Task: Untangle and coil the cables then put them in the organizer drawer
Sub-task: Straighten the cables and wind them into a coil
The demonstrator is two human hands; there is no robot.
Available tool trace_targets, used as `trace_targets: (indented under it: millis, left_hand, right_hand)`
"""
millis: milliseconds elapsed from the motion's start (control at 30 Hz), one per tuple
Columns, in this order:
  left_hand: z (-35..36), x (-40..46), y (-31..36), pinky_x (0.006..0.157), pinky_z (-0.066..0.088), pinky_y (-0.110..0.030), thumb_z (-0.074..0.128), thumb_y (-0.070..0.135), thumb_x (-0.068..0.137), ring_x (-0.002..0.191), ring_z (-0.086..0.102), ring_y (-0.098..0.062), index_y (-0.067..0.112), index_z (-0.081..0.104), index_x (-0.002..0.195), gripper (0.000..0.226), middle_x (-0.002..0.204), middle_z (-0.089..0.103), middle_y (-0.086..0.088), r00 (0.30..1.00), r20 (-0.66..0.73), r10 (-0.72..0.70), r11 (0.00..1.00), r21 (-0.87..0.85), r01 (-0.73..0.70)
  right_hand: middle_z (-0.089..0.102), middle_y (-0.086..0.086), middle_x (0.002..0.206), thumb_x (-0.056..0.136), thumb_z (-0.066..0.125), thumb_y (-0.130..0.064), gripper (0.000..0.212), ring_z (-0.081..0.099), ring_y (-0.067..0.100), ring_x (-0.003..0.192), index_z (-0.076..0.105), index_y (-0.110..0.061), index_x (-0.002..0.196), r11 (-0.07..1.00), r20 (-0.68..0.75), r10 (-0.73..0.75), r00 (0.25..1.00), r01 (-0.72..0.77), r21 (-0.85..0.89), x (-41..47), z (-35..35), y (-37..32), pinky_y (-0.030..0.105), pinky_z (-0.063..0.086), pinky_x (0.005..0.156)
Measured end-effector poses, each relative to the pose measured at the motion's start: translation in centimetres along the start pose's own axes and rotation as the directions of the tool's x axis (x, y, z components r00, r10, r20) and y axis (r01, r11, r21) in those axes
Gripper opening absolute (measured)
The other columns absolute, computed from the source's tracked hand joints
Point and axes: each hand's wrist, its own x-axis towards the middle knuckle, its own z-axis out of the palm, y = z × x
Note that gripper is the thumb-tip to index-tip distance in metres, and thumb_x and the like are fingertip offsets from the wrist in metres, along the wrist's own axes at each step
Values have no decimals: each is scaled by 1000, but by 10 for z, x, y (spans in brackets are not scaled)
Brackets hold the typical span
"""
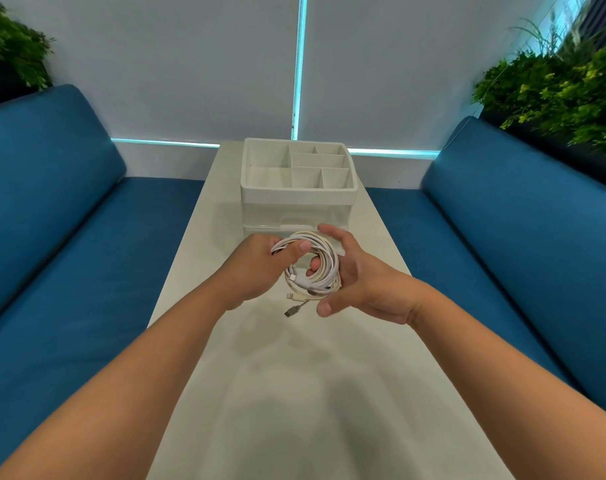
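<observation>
Watching the head view, I saw the coiled cables (312,265) held above the table (294,375), just in front of the organizer (298,181). Long white table, blue benches (52,237) either side, plants (564,95) in the corners. Left hand (256,268) gripped the coil, thumb over the loops, fingers through it. Right hand (360,282) was spread loosely, fingers cupping the coil's right edge.
</observation>
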Motion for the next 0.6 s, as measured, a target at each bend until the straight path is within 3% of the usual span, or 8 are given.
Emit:
trace_targets:
  millis: [67,133,300,500,600]
  left_hand:
    - [0,-1,2,58,36,-32,55,55,91,56,35,-20,1,61,81,56,65,41,-9,999,19,-38,999,-20,38]
    - [0,-3,4,56,37,-30,56,53,92,54,35,-18,10,61,75,47,59,41,-5,998,24,-63,997,-37,64]
    - [-1,-4,9,54,38,-28,56,48,94,51,35,-14,28,61,64,36,53,40,4,999,8,-51,995,-85,51]
    - [-2,-6,3,55,37,-30,54,47,95,53,34,-17,16,63,75,38,57,40,0,999,-9,-44,997,-68,44]
    - [-3,-8,1,57,38,-32,53,49,95,56,34,-18,10,64,78,44,63,39,-6,998,-39,-38,996,-80,35]
  right_hand:
    - [60,7,128,68,73,20,124,64,26,112,3,-46,146,990,20,-13,1000,16,-140,-1,0,-2,39,51,96]
    - [58,8,128,68,74,18,126,64,25,110,0,-49,145,963,1,-48,999,47,-267,1,3,-3,39,53,94]
    - [51,10,126,69,76,14,94,58,33,110,31,-30,138,940,-108,-179,978,138,-311,5,6,-4,39,57,87]
    - [56,7,125,73,77,9,64,59,22,111,52,-17,126,924,-87,-247,965,208,-319,2,6,1,33,52,95]
    - [55,-2,125,75,79,-3,55,60,15,107,60,-22,123,873,-126,-276,953,194,-447,1,4,4,23,52,92]
